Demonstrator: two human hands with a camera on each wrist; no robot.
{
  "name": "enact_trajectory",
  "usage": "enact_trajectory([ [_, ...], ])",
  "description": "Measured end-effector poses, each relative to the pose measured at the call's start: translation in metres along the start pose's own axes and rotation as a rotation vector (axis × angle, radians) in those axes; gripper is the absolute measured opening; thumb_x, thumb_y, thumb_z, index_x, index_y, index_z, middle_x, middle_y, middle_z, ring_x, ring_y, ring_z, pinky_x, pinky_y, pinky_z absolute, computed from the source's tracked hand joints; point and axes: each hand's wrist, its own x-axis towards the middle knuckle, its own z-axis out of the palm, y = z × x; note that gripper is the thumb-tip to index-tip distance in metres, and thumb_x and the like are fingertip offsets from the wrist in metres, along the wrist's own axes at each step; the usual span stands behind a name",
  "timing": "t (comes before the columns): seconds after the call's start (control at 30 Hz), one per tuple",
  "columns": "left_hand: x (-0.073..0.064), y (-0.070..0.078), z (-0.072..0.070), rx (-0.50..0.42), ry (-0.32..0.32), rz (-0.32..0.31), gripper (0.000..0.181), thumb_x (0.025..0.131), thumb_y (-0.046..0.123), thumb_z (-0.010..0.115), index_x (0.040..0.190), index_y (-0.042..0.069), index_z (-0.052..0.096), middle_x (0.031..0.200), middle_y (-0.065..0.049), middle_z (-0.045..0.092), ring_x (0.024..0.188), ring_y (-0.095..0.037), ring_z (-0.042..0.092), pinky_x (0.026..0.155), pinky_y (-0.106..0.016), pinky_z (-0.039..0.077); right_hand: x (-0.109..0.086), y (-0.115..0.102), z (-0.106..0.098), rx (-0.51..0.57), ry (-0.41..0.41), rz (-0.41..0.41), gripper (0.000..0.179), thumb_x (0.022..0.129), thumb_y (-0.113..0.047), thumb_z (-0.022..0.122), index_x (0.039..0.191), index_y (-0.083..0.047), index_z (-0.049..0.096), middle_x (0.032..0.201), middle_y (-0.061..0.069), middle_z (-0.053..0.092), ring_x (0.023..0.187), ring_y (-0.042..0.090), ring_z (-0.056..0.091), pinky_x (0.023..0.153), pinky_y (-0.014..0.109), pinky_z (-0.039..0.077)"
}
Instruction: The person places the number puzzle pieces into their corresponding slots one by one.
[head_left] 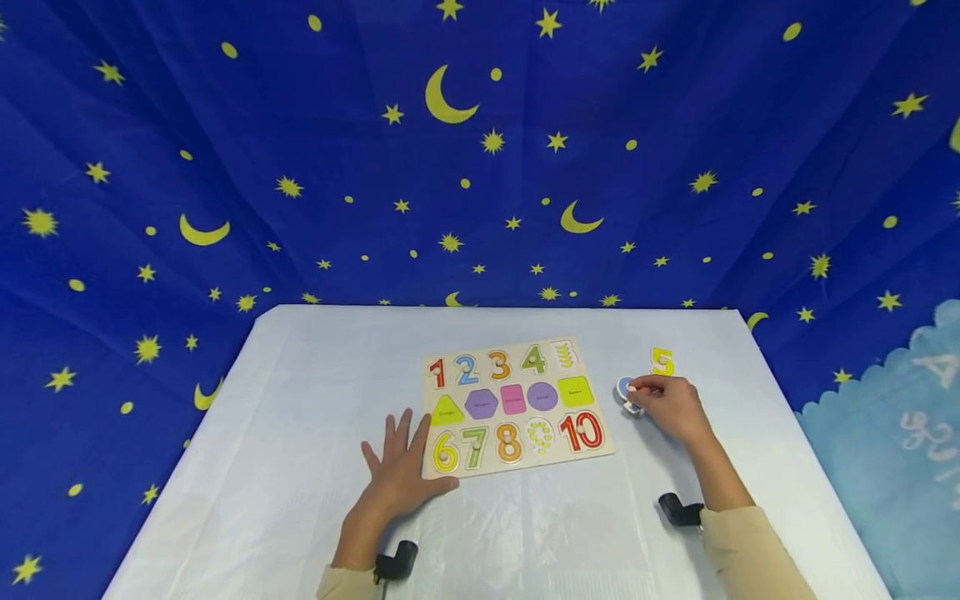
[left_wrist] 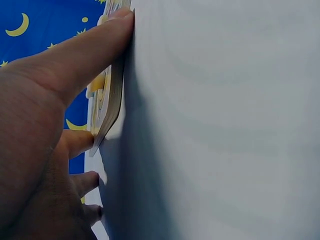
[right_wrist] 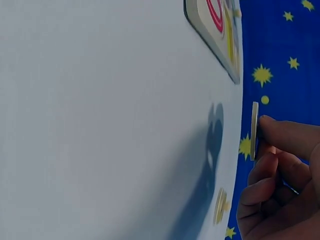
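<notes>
A wooden number puzzle board (head_left: pixel 491 462) lies on the white table, slightly tilted. My left hand (head_left: pixel 401 479) is spread at its lower left corner, the thumb along the near edge and the index finger at the left side. In the left wrist view the thumb (left_wrist: pixel 85 55) touches the board's edge (left_wrist: pixel 116 100). Right of the board, my right hand (head_left: pixel 675 408) pinches a blue number piece (head_left: pixel 624 387), apparently a 9, partly hidden by fingers. The right wrist view shows this piece (right_wrist: pixel 254 131) edge-on, above the table. Beyond that hand lies a yellow number 5 piece (head_left: pixel 663 361).
Knobbed number pieces, such as the red 10 (head_left: pixel 582 432) and green 4 (head_left: pixel 534 360), sit in the board. The 5 recess (head_left: pixel 564 355) and 9 recess (head_left: pixel 539 435) hold no piece. A blue star-patterned cloth (head_left: pixel 525 183) hangs behind the table (head_left: pixel 285 400).
</notes>
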Motion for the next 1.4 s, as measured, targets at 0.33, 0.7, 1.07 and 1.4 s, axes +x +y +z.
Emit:
enact_trajectory([
  [0.33,0.0,0.001,0.0,0.0,-0.01,-0.003,0.113,0.068,0.059,0.077,0.155,0.016,0.019,0.16,-0.015,0.002,0.143,-0.039,-0.012,0.099,-0.072,-0.013,-0.005,-0.014,0.013,0.026,-0.039,-0.038,0.023,0.086,-0.017,0.071,0.104,-0.002,0.071,0.085,0.006,0.065,0.071,0.02,0.055,0.059,0.031,0.046],
  [0.7,0.0,0.001,-0.001,0.0,0.004,0.008,0.113,0.068,0.061,0.076,0.154,0.014,0.02,0.16,-0.016,0.003,0.143,-0.04,-0.011,0.098,-0.073,-0.013,-0.013,-0.029,0.029,0.054,-0.093,-0.083,0.023,0.084,-0.017,0.074,0.102,-0.003,0.071,0.08,0.003,0.063,0.071,0.019,0.054,0.064,0.032,0.046],
  [1.07,-0.002,0.003,-0.002,-0.023,0.003,0.009,0.111,0.067,0.057,0.078,0.154,0.014,0.023,0.159,-0.017,0.005,0.143,-0.04,-0.009,0.099,-0.072,-0.013,-0.019,-0.041,0.045,0.069,-0.134,-0.114,0.02,0.083,-0.017,0.075,0.099,-0.005,0.071,0.077,0.002,0.059,0.07,0.018,0.053,0.062,0.031,0.045],
  [1.4,-0.002,0.002,-0.001,-0.015,-0.003,0.0,0.112,0.068,0.057,0.078,0.154,0.015,0.021,0.16,-0.016,0.003,0.143,-0.039,-0.011,0.099,-0.072,-0.014,-0.025,-0.053,0.06,0.089,-0.161,-0.167,0.017,0.081,-0.015,0.076,0.096,-0.007,0.071,0.073,-0.001,0.057,0.067,0.015,0.051,0.057,0.027,0.044],
])
